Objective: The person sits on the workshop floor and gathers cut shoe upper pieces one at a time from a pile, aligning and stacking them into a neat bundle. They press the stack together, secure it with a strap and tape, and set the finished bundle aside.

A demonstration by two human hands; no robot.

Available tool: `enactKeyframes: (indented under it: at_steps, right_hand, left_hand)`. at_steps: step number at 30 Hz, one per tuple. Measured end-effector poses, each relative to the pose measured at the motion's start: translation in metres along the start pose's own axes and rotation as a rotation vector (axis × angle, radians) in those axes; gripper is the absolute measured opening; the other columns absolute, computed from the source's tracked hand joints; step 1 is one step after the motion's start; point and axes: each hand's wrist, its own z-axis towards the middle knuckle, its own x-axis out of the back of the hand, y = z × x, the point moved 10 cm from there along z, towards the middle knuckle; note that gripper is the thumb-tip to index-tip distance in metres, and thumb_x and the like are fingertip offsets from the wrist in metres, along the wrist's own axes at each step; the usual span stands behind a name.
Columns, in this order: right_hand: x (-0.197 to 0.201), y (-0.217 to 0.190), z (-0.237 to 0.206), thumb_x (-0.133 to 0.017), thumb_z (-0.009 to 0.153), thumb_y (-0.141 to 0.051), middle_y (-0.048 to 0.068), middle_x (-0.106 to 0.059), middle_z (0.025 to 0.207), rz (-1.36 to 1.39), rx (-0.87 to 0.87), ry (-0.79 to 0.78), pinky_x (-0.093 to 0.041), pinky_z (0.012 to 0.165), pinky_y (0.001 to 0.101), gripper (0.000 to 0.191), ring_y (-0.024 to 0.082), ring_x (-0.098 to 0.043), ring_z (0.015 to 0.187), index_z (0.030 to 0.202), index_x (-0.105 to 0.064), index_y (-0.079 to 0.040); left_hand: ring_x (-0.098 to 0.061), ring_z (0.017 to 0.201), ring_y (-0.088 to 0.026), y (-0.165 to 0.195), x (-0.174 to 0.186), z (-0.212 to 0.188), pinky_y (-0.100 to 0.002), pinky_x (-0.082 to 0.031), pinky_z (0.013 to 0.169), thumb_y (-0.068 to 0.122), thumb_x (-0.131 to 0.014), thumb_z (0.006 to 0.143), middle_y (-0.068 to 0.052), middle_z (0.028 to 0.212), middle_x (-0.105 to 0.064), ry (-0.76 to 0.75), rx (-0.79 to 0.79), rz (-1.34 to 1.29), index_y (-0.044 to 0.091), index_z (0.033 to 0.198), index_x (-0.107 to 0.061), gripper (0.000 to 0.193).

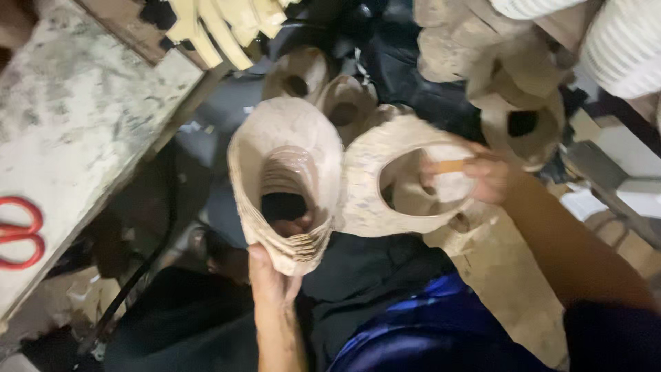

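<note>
here, the left hand came up from six o'clock and gripped the bottom edge of a stack of beige cut-out pieces, thumb on the near face and fingers curled behind, one fingertip showing through the stack's dark middle hole. the stack stood near the centre of view, its layered edges fanned at the lower end. at three o'clock of it, touching its side, lay a single beige cut-out piece with a large oval opening. the right hand reached in from four o'clock and closed on the far rim of that opening, fingers pinched on the material; the hand was blurred. more beige pieces were heaped at one o'clock, and two smaller ones lay at twelve. a pale marbled worktop ran along nine to eleven o'clock, with red-handled scissors on it at nine. a blue garment showed at five o'clock.
</note>
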Motion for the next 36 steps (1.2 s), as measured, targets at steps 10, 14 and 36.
enactKeyframes:
  at_steps: [10, 14, 36]
  right_hand:
    - [-0.082, -0.118, -0.006, -0.077, 0.092, -0.011, 0.006, -0.066, 0.106, -0.635, 0.800, 0.297, -0.055, 0.074, 0.0247, 0.042, 0.013, -0.065, 0.086, 0.129, -0.062, -0.002]
    - [-0.135, -0.111, -0.014, -0.076, 0.098, -0.004, 0.008, -0.067, 0.096, -0.979, 1.103, 0.405, -0.049, 0.066, 0.0218, 0.034, 0.010, -0.061, 0.074, 0.130, -0.064, -0.001]
    - [-0.206, 0.044, 0.099, -0.051, 0.101, -0.010, 0.019, -0.062, 0.113, -1.056, 0.327, -0.304, -0.050, 0.086, 0.0398, 0.028, 0.030, -0.063, 0.102, 0.123, -0.056, 0.007]
  left_hand:
    - [-0.065, 0.120, -0.031, 0.006, -0.007, 0.002, -0.044, -0.054, 0.104, 0.052, -0.076, 0.092, -0.025, 0.133, -0.064, 0.022, -0.057, 0.180, -0.008, 0.134, -0.054, 0.077]
    - [-0.065, 0.117, -0.027, 0.002, 0.001, 0.000, -0.039, -0.053, 0.102, 0.050, -0.077, 0.094, -0.022, 0.133, -0.066, 0.017, -0.049, 0.222, -0.009, 0.136, -0.056, 0.076]
    - [-0.063, 0.120, -0.020, 0.015, 0.010, -0.003, -0.035, -0.049, 0.107, 0.038, -0.079, 0.093, -0.013, 0.133, -0.066, 0.009, -0.078, 0.431, -0.008, 0.145, -0.047, 0.077]
